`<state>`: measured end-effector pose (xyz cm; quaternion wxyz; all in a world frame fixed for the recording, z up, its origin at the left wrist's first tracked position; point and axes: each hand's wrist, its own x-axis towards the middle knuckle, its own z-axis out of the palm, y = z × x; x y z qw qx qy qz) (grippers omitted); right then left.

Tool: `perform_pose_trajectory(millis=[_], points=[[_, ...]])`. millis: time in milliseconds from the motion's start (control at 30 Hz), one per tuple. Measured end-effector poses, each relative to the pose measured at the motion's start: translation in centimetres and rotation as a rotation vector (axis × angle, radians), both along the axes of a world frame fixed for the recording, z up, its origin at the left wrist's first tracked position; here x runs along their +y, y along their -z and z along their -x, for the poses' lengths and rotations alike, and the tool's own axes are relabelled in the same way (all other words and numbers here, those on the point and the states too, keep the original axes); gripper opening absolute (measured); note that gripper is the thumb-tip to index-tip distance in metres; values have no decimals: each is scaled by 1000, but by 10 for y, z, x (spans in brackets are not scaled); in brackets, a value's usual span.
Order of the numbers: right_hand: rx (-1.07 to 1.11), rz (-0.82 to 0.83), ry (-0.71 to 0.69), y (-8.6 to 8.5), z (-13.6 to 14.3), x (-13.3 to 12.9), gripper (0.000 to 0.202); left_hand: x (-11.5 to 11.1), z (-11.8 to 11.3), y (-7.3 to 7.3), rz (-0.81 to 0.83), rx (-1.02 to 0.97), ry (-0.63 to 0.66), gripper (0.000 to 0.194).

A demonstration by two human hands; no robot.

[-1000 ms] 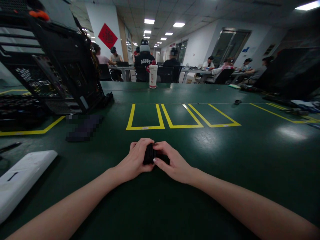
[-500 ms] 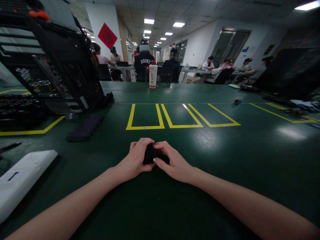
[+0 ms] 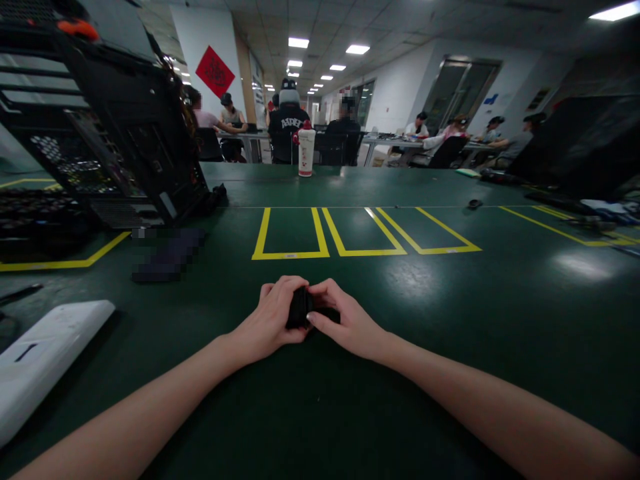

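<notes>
Cupping the block [image 3: 299, 311], the left hand [image 3: 273, 317] should steady it while the right hand [image 3: 353, 325] pinches its side.

Head-worn view, facing forward, downward across table [image 3: 320, 420].

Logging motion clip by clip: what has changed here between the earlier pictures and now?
Very little: the right hand has shifted slightly up the picture, its fingers at the black object. Nothing was taken hold of or let go. The left hand, black object and cup stayed as they were.
</notes>
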<state>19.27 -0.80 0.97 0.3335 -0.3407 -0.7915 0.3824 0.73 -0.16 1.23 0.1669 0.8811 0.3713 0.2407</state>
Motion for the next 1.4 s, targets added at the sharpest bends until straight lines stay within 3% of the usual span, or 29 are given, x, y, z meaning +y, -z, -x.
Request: perform_pose_trajectory(millis=[233, 400, 800, 967, 1400], points=[[-6, -69, 39, 3, -1, 0, 17, 0, 0, 0, 0, -6, 8, 55], [27, -30, 30, 7, 2, 2, 33, 0, -1, -1, -17, 11, 0, 55], [48, -20, 20, 5, 1, 1, 20, 1, -1, 0, -8, -10, 2, 56], [19, 4, 29, 7, 2, 2, 32, 0, 0, 0, -7, -23, 7, 55], [17, -60, 24, 6, 1, 2, 21, 0, -1, 1, -29, -14, 4, 57]])
